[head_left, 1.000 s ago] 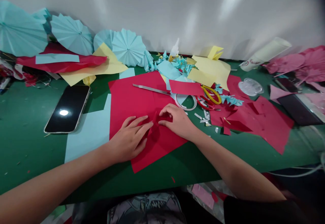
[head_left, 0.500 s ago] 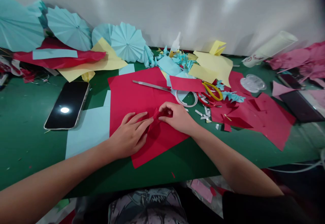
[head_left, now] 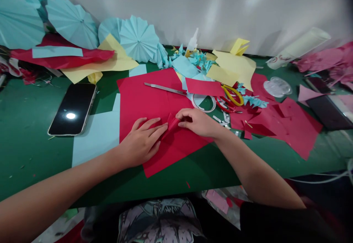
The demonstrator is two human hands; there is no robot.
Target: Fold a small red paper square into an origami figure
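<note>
A large red paper sheet [head_left: 143, 103] lies on the green table, and a small folded piece of red paper [head_left: 172, 124] rests on top of it. My right hand [head_left: 197, 122] pinches the right edge of the folded piece between thumb and fingers. Flat on the sheet, fingers spread, my left hand [head_left: 142, 140] touches the piece's left side with its fingertips. A craft knife blade [head_left: 165, 89] lies across the sheet beyond my hands. Right of the blade is a white roll of tape [head_left: 204, 103].
Scissors with yellow handles [head_left: 233, 95] lie near red offcuts [head_left: 286, 125]. At left, a phone [head_left: 73, 109] lies beside light blue paper [head_left: 95, 136]. Pleated blue paper fans [head_left: 139, 40], yellow paper [head_left: 234, 66] and a glue bottle [head_left: 192, 42] line the wall.
My right hand has drawn slightly right, pulling the folded red piece wider open. My left hand stays nearly in place. The whole view has shifted a little.
</note>
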